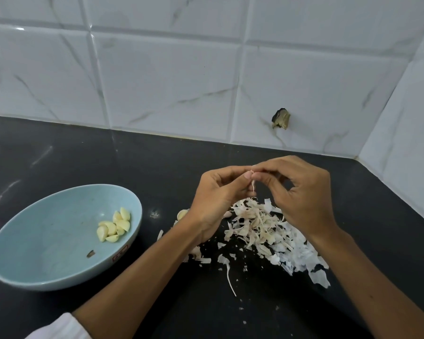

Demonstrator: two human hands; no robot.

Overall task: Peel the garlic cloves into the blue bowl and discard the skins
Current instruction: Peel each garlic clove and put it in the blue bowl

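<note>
A light blue bowl sits at the left on the black counter, with several peeled yellow garlic cloves inside near its right wall. My left hand and my right hand meet fingertip to fingertip above a heap of papery garlic skins. Both pinch a small garlic clove, mostly hidden by the fingers, with a thin strip of skin hanging from it. An unpeeled clove lies on the counter just left of my left wrist.
The black counter runs back to a white marbled tile wall, which turns a corner at the right. A dark broken hole marks the wall low down. Loose skin scraps are scattered toward the front.
</note>
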